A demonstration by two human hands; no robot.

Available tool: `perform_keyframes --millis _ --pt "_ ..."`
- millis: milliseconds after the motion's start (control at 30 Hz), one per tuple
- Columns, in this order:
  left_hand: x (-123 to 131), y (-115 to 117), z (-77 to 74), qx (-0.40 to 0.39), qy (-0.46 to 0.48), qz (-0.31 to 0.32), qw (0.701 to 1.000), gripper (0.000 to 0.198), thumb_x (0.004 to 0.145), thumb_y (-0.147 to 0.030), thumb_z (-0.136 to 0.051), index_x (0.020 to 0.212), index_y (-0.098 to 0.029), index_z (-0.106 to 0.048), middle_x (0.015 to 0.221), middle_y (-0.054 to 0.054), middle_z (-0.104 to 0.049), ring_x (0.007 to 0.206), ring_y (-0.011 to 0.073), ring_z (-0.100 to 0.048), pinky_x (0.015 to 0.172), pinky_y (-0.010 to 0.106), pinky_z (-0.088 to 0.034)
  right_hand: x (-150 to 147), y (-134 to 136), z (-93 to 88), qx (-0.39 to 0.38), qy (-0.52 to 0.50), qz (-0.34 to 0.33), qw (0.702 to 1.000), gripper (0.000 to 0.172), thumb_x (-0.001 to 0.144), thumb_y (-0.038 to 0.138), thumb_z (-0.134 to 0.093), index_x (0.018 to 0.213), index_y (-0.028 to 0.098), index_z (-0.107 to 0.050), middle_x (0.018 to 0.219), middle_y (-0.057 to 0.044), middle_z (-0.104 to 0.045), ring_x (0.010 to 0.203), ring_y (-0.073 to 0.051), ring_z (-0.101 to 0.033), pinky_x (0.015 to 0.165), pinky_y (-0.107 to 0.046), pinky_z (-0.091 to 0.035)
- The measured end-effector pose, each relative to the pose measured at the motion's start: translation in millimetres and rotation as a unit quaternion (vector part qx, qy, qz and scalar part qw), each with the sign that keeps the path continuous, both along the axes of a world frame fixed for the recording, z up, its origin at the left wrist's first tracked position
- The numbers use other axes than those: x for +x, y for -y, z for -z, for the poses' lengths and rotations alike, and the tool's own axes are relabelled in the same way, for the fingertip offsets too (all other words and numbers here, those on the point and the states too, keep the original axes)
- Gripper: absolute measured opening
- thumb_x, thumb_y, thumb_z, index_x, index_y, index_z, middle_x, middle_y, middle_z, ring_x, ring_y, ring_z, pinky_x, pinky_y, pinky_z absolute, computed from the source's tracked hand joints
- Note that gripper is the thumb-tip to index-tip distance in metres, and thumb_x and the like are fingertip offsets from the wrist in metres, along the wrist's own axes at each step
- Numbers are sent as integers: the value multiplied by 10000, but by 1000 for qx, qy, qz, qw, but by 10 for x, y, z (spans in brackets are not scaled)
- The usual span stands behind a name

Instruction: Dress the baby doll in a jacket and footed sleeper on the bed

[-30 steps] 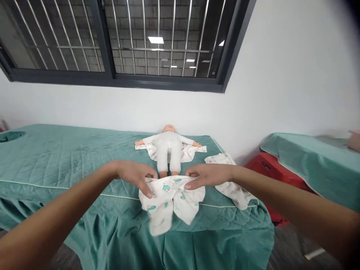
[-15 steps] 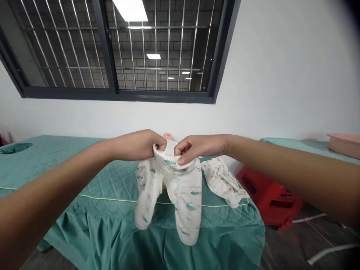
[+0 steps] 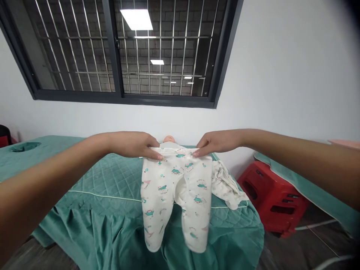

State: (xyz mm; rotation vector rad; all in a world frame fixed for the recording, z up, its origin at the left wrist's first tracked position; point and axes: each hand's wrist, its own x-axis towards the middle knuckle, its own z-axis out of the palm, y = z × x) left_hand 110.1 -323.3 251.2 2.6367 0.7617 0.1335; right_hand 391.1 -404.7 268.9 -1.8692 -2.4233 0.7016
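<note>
Small white baby pants (image 3: 194, 187) with a green and pink print hang spread out in front of me, legs downward. My left hand (image 3: 144, 146) pinches the waistband on the left side, thumb in front. On the right side, my right hand (image 3: 209, 144) pinches the same waistband. Behind the pants, the top of a doll's head (image 3: 169, 139) shows near the wall; the pants hide most of its body. A crumpled white printed baby garment (image 3: 226, 185) lies on the bed to the right of the pants.
A green quilted cover (image 3: 112, 187) drapes over the bed beneath my hands. Red plastic stools (image 3: 274, 198) stand on the floor at the right, beside another green-covered surface (image 3: 315, 187). Part of a pink basin (image 3: 344, 143) shows at the right edge. A barred window (image 3: 165, 56) is above.
My hands have moved apart along the waistband, and the pants now hang flatter and wider. The waist opening, earlier folded and showing its inside, is drawn straight. The view has shifted slightly.
</note>
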Motion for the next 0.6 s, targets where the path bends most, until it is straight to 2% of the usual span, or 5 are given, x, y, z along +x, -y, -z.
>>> perform_keyframes --millis 100,200,333,467,600 --pt "20 -34 -4 38 -29 -31 998 427 773 -631 -593 682 -219 -663 676 20 -637 575 164 -520 549 268 -338 69 24 -35 -7 36 4 999 500 751 693 -635 798 212 -761 841 -49 -715 811 -244 -621 714 -339 -444" --pt "49 -49 -20 79 -7 -53 995 450 811 -625 -547 649 -212 -628 655 28 -628 560 166 -515 548 280 -339 144 30 -49 17 62 18 998 490 757 680 -637 762 198 -730 805 -57 -708 773 -237 -620 706 -347 -436" --pt "72 -52 -46 153 71 -110 979 428 855 -574 -513 650 -206 -590 667 28 -627 583 172 -530 562 285 -343 175 71 -140 55 -10 40 998 510 781 676 -614 786 178 -729 849 -83 -713 826 -243 -638 778 -371 -477" --pt "142 -110 -76 240 279 -178 913 265 852 -441 -578 731 -206 -584 706 12 -605 642 165 -511 593 275 -353 18 110 -271 131 -154 45 978 493 821 634 -605 937 175 -742 1115 -116 -690 1040 -266 -609 894 -400 -505" --pt "320 -254 -22 213 498 -159 825 128 848 -312 -605 799 -209 -547 734 -7 -563 675 141 -494 613 254 -392 -252 -60 -177 177 -226 -49 957 486 895 546 -559 1261 231 -614 1376 -94 -554 1220 -267 -523 990 -450 -476"
